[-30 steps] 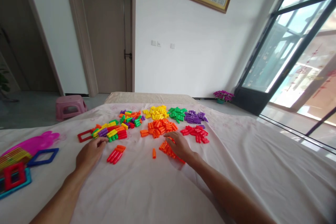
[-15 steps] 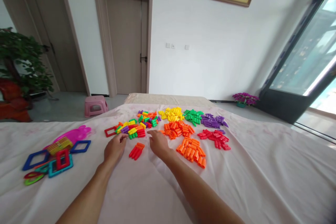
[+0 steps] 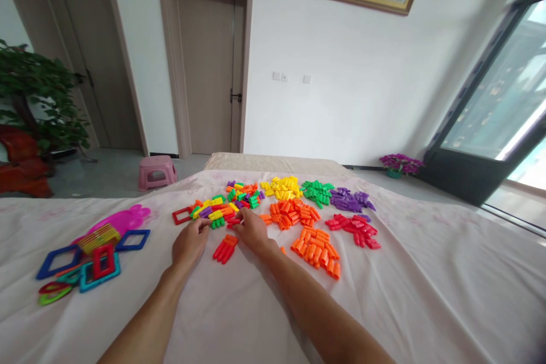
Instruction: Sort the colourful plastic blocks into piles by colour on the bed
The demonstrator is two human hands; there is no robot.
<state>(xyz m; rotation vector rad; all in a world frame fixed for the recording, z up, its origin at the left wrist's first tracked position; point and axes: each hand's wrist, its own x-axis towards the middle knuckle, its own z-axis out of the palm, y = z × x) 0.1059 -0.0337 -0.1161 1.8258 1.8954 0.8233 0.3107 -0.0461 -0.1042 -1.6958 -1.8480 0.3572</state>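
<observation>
My left hand [image 3: 190, 240] rests at the near left edge of a mixed pile of bullet-shaped plastic building pieces [image 3: 216, 201]. Its thumb and fingers are drawn together; anything between them is too small to make out. Red pieces [image 3: 231, 220] at the pile's right end are under the fingertips of my right hand [image 3: 252, 231], whose fingers are bent and closed on them. Between my wrists lies a small group of red pieces [image 3: 224, 249], side by side. Just right of my right hand are orange pieces [image 3: 294, 213], and a single orange piece [image 3: 283, 250] shows beside the wrist.
Sorted heaps of yellow [image 3: 281, 187], green [image 3: 317, 192], purple [image 3: 347, 199], red [image 3: 354, 229] and more orange pieces [image 3: 316, 251] spread to the right. Colored magnetic frames [image 3: 100, 267] and a pink plastic item [image 3: 128, 219] lie left on the white cloth [image 3: 239, 318].
My right hand has moved left, its fingers coming down onto the red pieces at the pile's end. My left hand stays nearly where it was. The view has shifted slightly.
</observation>
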